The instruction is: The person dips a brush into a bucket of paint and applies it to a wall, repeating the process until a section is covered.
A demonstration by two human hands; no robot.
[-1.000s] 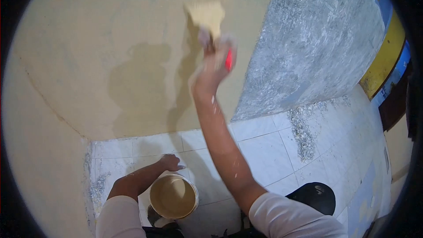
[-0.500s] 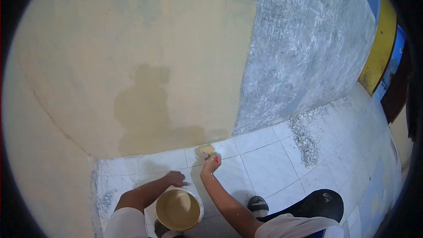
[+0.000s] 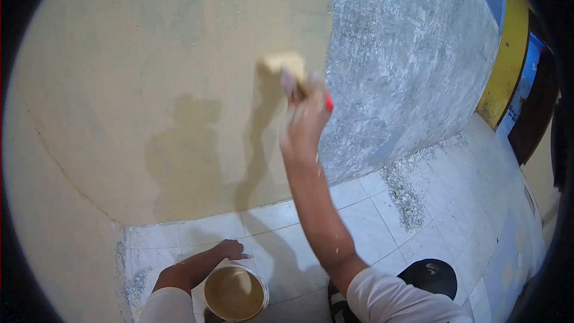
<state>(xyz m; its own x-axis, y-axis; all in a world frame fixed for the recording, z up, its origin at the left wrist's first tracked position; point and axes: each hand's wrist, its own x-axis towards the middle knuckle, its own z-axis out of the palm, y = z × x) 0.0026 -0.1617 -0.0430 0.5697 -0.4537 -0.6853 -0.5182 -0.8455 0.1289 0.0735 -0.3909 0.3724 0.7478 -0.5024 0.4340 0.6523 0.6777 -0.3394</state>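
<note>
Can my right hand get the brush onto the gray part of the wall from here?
Likely yes: your right hand holds the brush raised just left of the gray wall section in this view, and nothing visible blocks the way across.

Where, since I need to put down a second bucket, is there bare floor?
Bare tiles lie between the right forearm and the debris pile; a narrower patch lies between that forearm and the bucket. It is crowded around the bucket, with the left hand at its far edge; scraps line the left wall.
</note>
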